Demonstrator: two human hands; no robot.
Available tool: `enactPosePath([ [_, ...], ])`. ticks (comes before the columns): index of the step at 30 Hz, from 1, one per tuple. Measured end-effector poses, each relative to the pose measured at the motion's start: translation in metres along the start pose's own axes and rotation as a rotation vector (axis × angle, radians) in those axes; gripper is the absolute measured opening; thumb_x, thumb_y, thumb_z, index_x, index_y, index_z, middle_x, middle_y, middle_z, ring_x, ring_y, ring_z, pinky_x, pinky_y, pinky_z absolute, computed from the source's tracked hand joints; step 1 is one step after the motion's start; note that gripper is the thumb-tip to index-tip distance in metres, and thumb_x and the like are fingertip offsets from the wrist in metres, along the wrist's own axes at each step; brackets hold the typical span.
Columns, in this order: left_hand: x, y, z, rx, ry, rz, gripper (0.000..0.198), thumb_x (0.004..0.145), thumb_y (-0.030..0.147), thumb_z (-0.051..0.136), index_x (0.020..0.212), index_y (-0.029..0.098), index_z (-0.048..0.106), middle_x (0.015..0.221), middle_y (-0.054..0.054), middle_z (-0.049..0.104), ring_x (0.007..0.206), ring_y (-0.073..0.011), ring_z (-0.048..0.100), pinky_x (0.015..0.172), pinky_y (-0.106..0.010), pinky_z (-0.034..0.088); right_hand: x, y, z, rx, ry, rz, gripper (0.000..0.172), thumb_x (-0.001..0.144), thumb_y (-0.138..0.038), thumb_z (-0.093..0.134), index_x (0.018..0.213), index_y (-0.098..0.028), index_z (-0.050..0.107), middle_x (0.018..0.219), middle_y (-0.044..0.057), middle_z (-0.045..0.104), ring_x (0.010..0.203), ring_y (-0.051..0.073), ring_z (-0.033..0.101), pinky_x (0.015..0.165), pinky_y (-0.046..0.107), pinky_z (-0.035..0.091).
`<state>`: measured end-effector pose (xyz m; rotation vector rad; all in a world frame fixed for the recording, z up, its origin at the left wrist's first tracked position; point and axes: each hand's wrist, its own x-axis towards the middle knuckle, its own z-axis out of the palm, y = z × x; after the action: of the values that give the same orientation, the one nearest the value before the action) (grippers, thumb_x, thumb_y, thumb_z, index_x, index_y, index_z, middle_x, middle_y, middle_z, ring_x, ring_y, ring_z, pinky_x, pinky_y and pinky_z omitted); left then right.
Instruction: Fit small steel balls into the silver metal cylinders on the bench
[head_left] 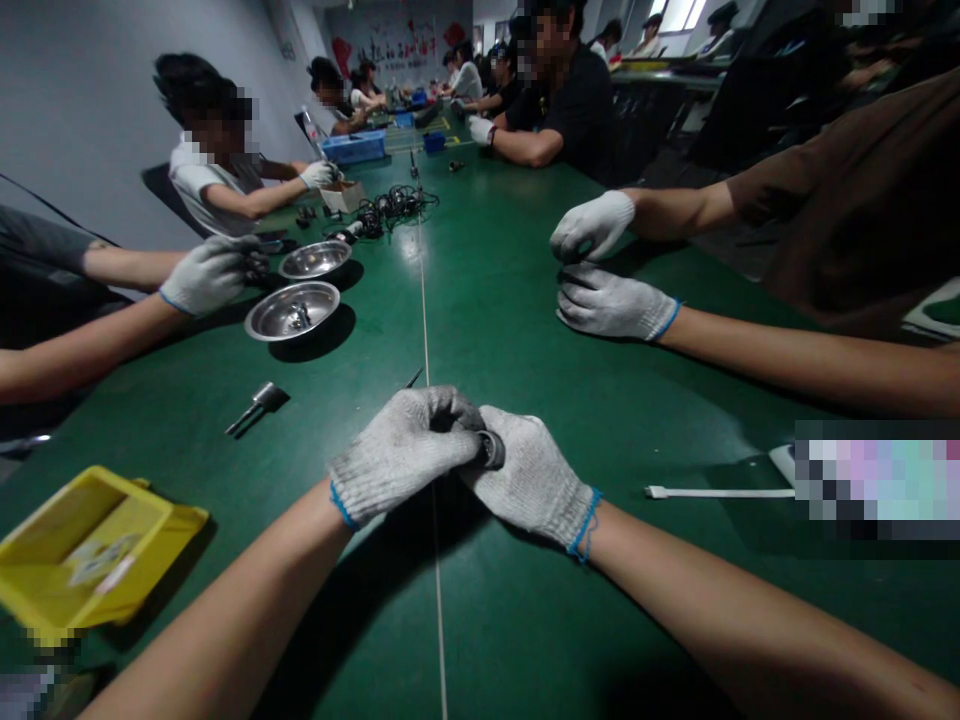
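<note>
Both my hands wear white knit gloves with blue cuffs and meet above the green table (480, 620). Between them is a small dark grey round part (491, 450) with a ring-shaped open end facing me. My left hand (409, 450) is closed, its thumb and darkened fingertips pressed on the part's left side. Wrapped round the part from the other side is my right hand (529, 475). A thin dark pointed tip (415, 377) shows just beyond my left hand; whether I hold it or it lies on the table, I cannot tell.
At left are a yellow bin (169, 525), a metal cylinder with prongs (262, 400) and a steel bowl (292, 312) with small parts. A white cable (720, 493) lies at right. Gloved co-workers' hands (615, 305) work on both sides; black cables (394, 208) are piled farther back.
</note>
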<state>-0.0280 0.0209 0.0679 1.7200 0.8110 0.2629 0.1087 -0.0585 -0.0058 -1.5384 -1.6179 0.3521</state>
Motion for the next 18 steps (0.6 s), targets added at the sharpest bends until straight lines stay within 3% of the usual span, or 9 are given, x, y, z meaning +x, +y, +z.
enactPosePath([
  [9, -0.0011, 0.0006, -0.0060, 0.003, -0.052, 0.051, 0.014, 0.075, 0.017, 0.061, 0.085, 0.016, 0.071, 0.079, -0.004, 0.076, 0.069, -0.0151, 0.067, 0.066, -0.026, 0.054, 0.0001, 0.0009, -0.0018, 0.002, 0.027, -0.015, 0.009, 0.078, -0.025, 0.068, 0.078, -0.023, 0.059, 0.078, 0.006, 0.073, 0.070, 0.022, 0.070, 0.065, 0.030, 0.051],
  [18, 0.0005, -0.0033, -0.0060, 0.028, -0.043, 0.076, 0.012, 0.078, 0.025, 0.068, 0.086, 0.016, 0.069, 0.084, -0.006, 0.078, 0.079, -0.0192, 0.072, 0.075, -0.031, 0.058, 0.0014, 0.0010, -0.0007, 0.019, 0.019, -0.004, 0.008, 0.074, -0.020, 0.065, 0.076, -0.024, 0.058, 0.075, 0.005, 0.072, 0.069, 0.022, 0.069, 0.064, 0.030, 0.050],
])
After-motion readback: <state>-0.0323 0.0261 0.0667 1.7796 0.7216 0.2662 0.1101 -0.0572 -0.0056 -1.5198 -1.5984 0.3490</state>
